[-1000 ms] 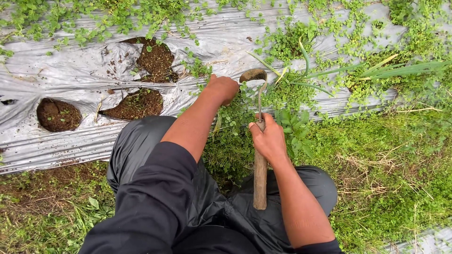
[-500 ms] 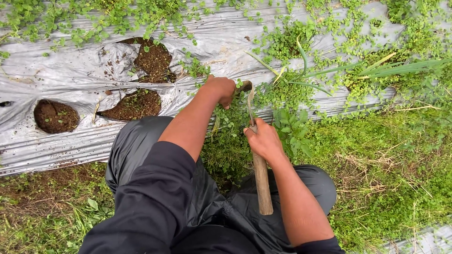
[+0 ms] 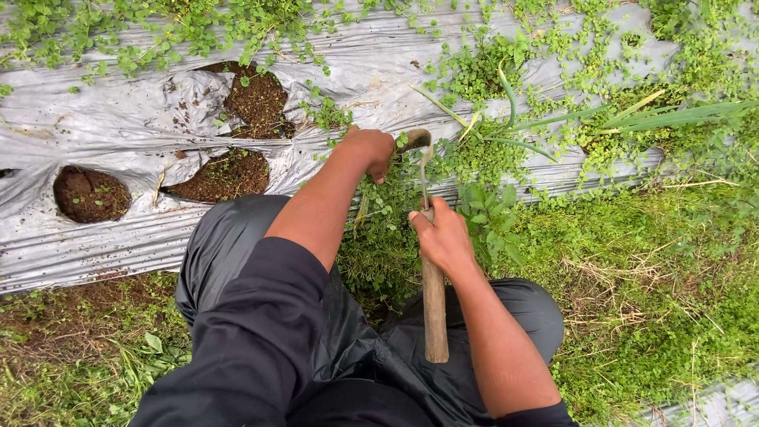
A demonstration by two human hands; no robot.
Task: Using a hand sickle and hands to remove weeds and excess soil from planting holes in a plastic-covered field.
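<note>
Nearest you, your dark, smooth trousers (image 3: 237, 237) fold over your bent knees, and the sickle's round wooden handle (image 3: 433, 308) runs up between them. Your right hand (image 3: 443, 237) wraps tightly around the upper end of that handle, fingers fully curled, thumb pressed near the top. The sickle (image 3: 427, 237) has its long axis running almost straight away from you. Its thin metal blade (image 3: 419, 150) rises from the handle and hooks over to the left at the far end.

Just left of the blade tip, your left hand (image 3: 371, 150) is closed into a fist on a clump of small-leaved weeds (image 3: 387, 205); you are gripping the stems, knuckles up.

Beyond your hands lies a sheet of crinkled silver plastic mulch (image 3: 118, 119), glossy and creased, with torn round holes showing dark, crumbly soil (image 3: 91, 194). Creeping green weeds sprawl over its far edge, and long flat grass blades (image 3: 672, 117) lie across the right.
</note>
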